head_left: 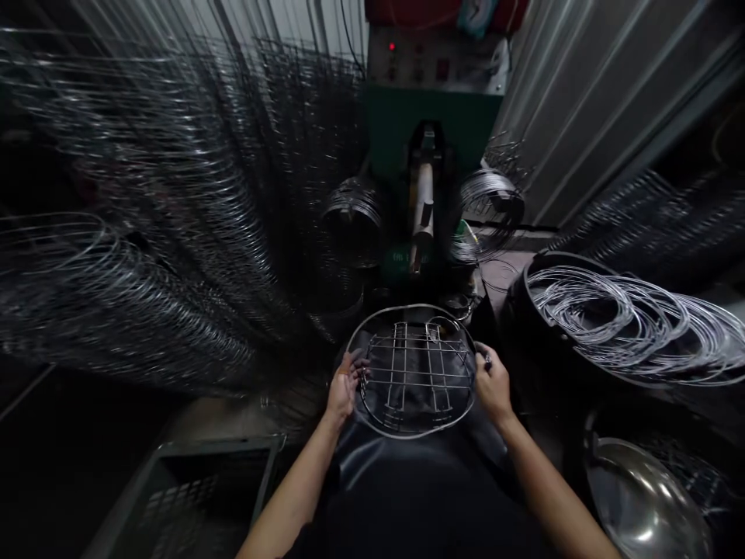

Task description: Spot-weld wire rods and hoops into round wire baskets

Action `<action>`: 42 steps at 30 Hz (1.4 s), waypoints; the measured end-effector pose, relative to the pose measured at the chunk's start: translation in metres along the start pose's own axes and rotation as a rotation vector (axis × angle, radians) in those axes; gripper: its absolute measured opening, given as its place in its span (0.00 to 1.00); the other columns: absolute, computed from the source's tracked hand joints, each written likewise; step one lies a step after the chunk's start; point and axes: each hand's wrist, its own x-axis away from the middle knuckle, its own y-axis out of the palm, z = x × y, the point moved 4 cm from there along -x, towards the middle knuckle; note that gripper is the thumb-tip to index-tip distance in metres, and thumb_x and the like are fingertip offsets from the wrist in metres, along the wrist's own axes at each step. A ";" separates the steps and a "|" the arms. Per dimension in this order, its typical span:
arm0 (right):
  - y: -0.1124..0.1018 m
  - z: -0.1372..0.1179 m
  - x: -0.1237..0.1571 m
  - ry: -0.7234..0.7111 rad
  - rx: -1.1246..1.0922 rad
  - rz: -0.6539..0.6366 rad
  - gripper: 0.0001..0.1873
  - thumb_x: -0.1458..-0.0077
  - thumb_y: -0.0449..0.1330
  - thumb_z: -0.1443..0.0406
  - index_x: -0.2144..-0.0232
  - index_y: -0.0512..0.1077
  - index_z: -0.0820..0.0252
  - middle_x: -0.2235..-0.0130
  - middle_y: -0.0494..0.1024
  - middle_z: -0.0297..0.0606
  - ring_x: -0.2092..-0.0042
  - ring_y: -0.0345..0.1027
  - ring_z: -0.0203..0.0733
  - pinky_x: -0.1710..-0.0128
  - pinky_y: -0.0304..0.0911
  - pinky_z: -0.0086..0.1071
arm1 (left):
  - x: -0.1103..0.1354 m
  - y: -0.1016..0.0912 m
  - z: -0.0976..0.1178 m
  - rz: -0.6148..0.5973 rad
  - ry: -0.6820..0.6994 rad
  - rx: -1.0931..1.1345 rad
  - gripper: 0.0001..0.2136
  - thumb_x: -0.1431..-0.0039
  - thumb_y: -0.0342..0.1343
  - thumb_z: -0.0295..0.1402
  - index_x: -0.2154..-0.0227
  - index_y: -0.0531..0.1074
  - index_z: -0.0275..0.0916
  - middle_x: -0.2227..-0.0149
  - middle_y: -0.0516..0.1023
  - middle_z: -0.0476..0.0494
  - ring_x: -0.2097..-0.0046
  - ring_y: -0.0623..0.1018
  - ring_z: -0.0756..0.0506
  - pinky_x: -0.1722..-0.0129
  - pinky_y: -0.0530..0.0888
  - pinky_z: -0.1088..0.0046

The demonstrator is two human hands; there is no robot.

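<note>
Silver wire is set against black, with green and red behind.
A square grid of crossed bars is patterned across the round silver wire rack (pixel 414 373), over a glossy black apron (pixel 407 481). Concentric silver wire loops (pixel 628 326) are coiled in a round black tub (pixel 515 326). A green metal machine housing (pixel 431 128) is topped by a red lamp (pixel 392 46); a lattice pattern is shown on a grey plastic crate (pixel 215 444).

Green machine (pixel 431 128) ahead; black tub (pixel 524 310) of wire hoops (pixel 628 322) right; steel bowl (pixel 643 501).
</note>
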 end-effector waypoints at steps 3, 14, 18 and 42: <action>0.036 0.050 0.026 0.197 0.010 -0.134 0.24 0.49 0.48 0.55 0.58 0.71 0.65 0.61 0.77 0.49 0.60 0.71 0.49 0.59 0.65 0.41 | -0.002 -0.001 0.001 -0.007 -0.008 -0.043 0.29 0.57 0.59 0.54 0.60 0.72 0.33 0.71 0.75 0.46 0.73 0.73 0.51 0.71 0.68 0.77; 0.038 0.098 0.052 0.273 0.057 -0.304 0.23 0.50 0.49 0.56 0.56 0.70 0.62 0.61 0.78 0.45 0.59 0.72 0.47 0.58 0.65 0.37 | -0.022 -0.002 0.001 -0.064 -0.031 -0.409 0.28 0.61 0.62 0.41 0.54 0.72 0.33 0.78 0.71 0.53 0.76 0.70 0.51 0.71 0.66 0.77; 0.040 0.104 0.048 0.294 0.044 -0.356 0.20 0.52 0.51 0.55 0.62 0.71 0.62 0.66 0.78 0.42 0.65 0.72 0.46 0.63 0.66 0.36 | -0.027 -0.004 0.002 -0.090 -0.048 -0.498 0.29 0.58 0.61 0.39 0.50 0.69 0.34 0.77 0.72 0.52 0.75 0.71 0.51 0.71 0.66 0.77; 0.023 0.108 0.045 0.459 -0.275 -0.726 0.33 0.61 0.67 0.63 0.49 0.70 0.58 0.48 0.73 0.38 0.44 0.63 0.50 0.41 0.51 0.46 | -0.032 -0.028 0.047 -0.614 -0.014 -1.027 0.37 0.71 0.70 0.35 0.50 0.70 0.40 0.40 0.62 0.38 0.37 0.57 0.36 0.38 0.54 0.63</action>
